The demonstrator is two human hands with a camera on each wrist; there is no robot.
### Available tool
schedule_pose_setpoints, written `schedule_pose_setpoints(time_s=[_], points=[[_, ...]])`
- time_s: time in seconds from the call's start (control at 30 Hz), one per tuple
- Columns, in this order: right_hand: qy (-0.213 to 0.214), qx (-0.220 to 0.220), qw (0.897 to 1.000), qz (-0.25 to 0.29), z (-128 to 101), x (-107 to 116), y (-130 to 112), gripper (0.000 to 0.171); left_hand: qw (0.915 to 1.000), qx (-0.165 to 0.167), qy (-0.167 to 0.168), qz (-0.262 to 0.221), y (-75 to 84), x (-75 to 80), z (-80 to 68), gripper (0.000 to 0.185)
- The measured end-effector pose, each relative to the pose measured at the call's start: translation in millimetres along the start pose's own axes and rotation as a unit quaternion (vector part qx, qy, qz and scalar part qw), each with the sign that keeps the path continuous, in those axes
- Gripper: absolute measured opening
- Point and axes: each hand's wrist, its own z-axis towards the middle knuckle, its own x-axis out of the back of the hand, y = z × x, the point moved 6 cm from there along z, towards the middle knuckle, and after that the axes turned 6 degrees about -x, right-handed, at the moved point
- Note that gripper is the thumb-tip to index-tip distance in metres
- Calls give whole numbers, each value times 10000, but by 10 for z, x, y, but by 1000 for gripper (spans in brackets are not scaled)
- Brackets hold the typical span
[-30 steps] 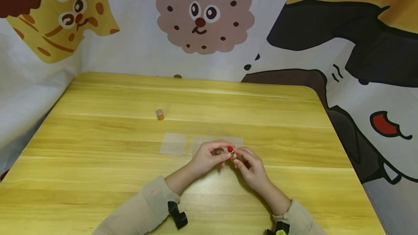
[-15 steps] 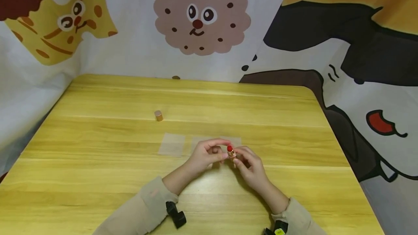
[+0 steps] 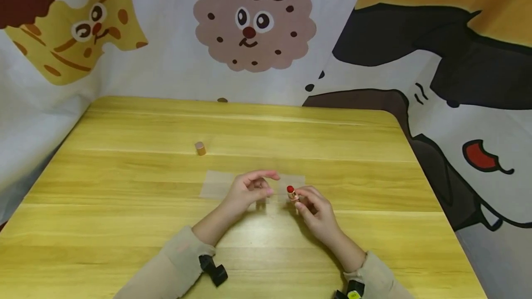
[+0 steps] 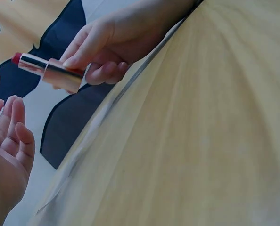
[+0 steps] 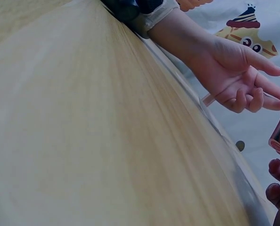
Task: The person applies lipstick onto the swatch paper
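My right hand [image 3: 317,211] pinches an uncapped lipstick [image 3: 293,195] by its gold tube, between thumb and fingers. The red bullet stands out of the tube and tilts toward my left hand [image 3: 246,190]. That hand holds nothing; its fingers are loosely bent and spread, a small gap to the left of the lipstick. In the left wrist view, the lipstick [image 4: 60,75] shows side-on in the right fingers. Only the base end of the lipstick [image 5: 277,142] shows at the right edge of the right wrist view. The gold lipstick cap [image 3: 200,148] stands on the table, farther back and left.
Thin, pale translucent squares lie in a row on the wooden table [image 3: 124,225]: a left square [image 3: 216,184] and a right square [image 3: 294,180], with the left hand over the part between. A cartoon-printed curtain [image 3: 166,59] hangs right behind the table's far edge.
My left hand has let go of the lipstick's end and drawn away to the left. The right hand stays nearly in place, still holding the lipstick.
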Motion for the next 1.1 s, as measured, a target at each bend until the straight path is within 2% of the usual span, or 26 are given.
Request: schedule_pose_setpoints(time_s=[0.1,0.27,0.67,0.83,0.97,1.1], points=[[-24,86,10000,22,-11,-6,62,38,9996,-89,-5,257,32,40,1,42],[-50,159,9999,-13,47,-26,-149,35,9973,-203,-19,708,83,118,2,40],[-84,173,9998,-24,60,-24,-178,36,9929,-420,134,1108,205,448,-113,40],[-90,196,9998,-8,57,-20,-163,36,9894,-544,215,1329,321,565,-171,39],[-116,134,9998,12,58,-23,-151,35,9871,-453,332,1498,415,672,-245,40],[-133,167,9998,35,66,-30,-156,36,9859,-244,503,1577,374,851,-335,41]])
